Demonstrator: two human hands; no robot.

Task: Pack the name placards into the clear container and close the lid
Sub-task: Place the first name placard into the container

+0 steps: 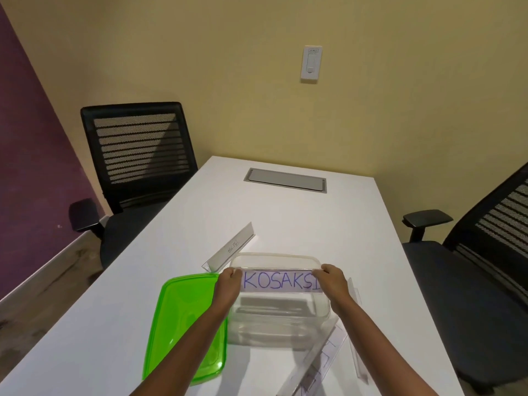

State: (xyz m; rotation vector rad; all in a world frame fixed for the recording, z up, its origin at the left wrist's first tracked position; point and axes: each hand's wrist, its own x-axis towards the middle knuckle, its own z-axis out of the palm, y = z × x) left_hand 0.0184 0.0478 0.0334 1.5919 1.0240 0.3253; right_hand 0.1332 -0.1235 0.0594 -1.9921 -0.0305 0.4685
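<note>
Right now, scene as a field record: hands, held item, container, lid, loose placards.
left hand: grips the left end of the KOSAKSI placard
right hand: grips its right end
held placard: level, over the open clear container, lettering facing the camera
container contents: cannot tell, the walls are see-through
green lid: off, flat on the white table, left of the container
loose placards: one behind the container to the left; clear ones to its right

You have four clear acrylic name placards (281, 281), one clear rectangular plastic container (281, 318), one green plastic lid (183, 324) and two black mesh office chairs (137, 150) at your white bench (285, 218).
</note>
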